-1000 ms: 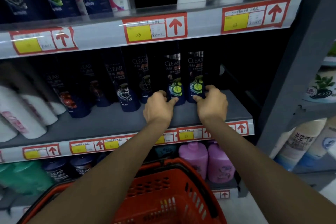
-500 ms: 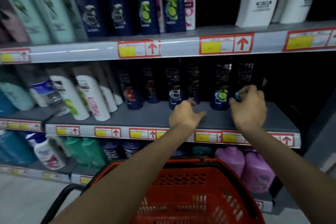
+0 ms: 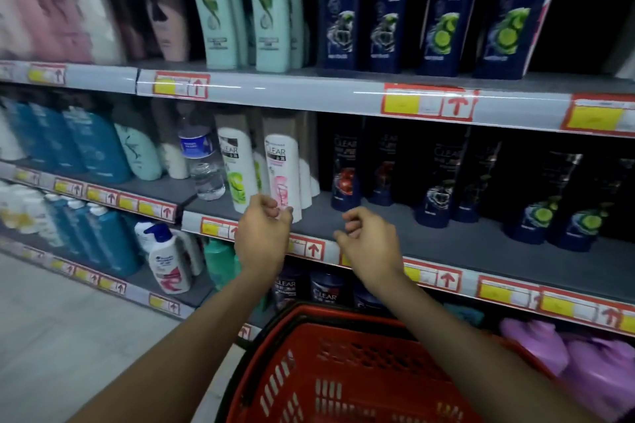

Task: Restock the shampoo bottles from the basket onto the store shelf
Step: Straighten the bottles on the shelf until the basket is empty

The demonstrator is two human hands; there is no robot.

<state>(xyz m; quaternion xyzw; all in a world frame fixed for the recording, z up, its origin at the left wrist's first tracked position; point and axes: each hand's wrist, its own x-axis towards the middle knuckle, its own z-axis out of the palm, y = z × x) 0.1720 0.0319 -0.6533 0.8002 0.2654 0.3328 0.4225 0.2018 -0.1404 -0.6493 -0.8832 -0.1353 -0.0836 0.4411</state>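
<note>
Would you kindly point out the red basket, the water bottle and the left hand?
red basket (image 3: pixel 360 371): head view, inner front wall.
water bottle (image 3: pixel 195 147): head view, blue label.
left hand (image 3: pixel 263 239): head view, back of hand.

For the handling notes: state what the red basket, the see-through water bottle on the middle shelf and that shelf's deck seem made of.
Red basket: moulded plastic, slightly glossy, judging by its slotted walls.
Water bottle: probably thin clear plastic; the background shows through its ribbed body.
Shelf deck: matt grey, perhaps painted metal; the look leaves it open.
</note>
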